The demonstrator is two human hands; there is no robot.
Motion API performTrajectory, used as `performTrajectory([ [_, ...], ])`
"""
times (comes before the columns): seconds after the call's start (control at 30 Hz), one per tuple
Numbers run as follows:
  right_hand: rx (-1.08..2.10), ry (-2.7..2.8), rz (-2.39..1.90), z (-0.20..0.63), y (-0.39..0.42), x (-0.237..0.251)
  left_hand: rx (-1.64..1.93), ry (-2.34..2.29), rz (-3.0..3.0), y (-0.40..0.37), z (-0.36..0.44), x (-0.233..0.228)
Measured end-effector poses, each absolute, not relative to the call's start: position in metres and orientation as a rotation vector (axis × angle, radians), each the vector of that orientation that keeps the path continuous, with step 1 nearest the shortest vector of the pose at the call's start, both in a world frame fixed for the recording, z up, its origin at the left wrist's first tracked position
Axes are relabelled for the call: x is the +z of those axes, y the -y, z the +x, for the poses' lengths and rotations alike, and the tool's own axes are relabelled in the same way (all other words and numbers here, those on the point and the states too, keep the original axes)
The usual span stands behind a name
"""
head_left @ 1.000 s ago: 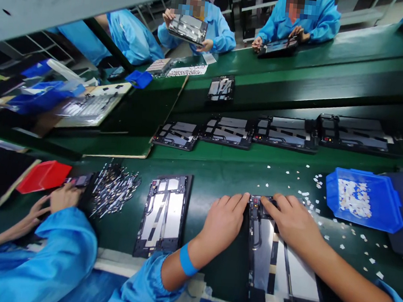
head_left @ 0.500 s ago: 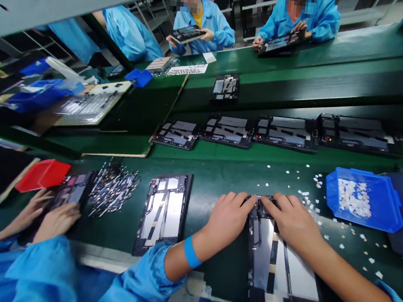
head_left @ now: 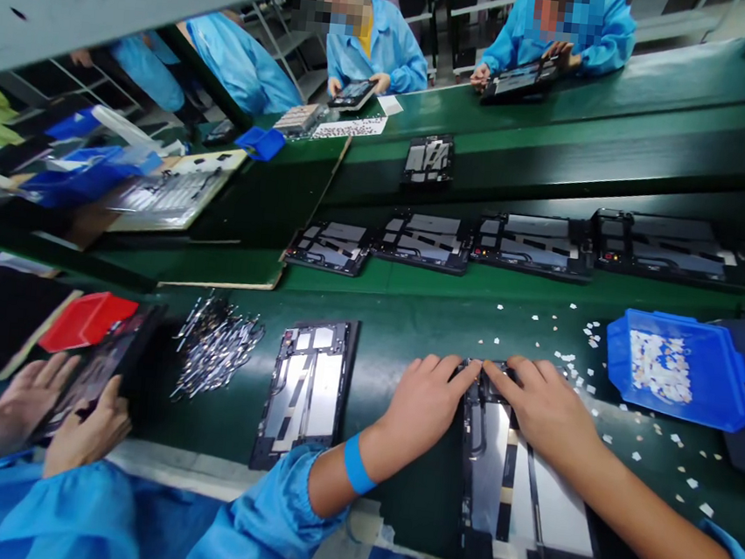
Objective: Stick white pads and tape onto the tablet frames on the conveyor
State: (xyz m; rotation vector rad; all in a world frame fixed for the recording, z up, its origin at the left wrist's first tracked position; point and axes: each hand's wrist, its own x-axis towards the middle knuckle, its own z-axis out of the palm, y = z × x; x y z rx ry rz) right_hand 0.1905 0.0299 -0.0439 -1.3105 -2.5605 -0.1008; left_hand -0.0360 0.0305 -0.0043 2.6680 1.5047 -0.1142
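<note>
An opened tablet [head_left: 555, 499], its silver battery cells and black strips uncovered, lies lengthwise in front of me on the green bench. At its far left corner my left hand [head_left: 425, 403] grips the edge, fingers bent together, with a blue band on the wrist. My right hand [head_left: 542, 401] grips the same far edge just beside it, and its forearm crosses over the tablet's right side. The two hands' fingertips nearly meet. Any small part under them is hidden. To the left of my hands lies a second opened tablet [head_left: 305, 387], untouched.
Small white pieces [head_left: 594, 336] lie scattered near a blue bin [head_left: 718, 383] holding more. Several opened tablets [head_left: 422, 239] line the raised strip beyond. At left, a heap of thin metallic strips [head_left: 217, 352] lies near a red bin [head_left: 85, 322] and a co-worker's hands [head_left: 91, 428]. Other people sit opposite.
My hands stay at the tablet's far edge with barely any shift. The co-worker's hands at left have moved on their tablet, which now sits tilted. A person opposite has lowered their tablet.
</note>
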Motion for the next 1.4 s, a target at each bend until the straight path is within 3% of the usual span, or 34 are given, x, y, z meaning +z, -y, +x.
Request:
performTrajectory([
  [0.37, -0.075, 2.571, -1.310, 0.188, -0.032, -0.040, 0.197, -1.604, 2.505, -0.006, -0.062, -0.010],
  [1.4, -0.112, 2.518, -1.253, 0.193, -0.029, -0.049, -0.119, -1.568, 2.750, -0.024, -0.027, -0.006],
])
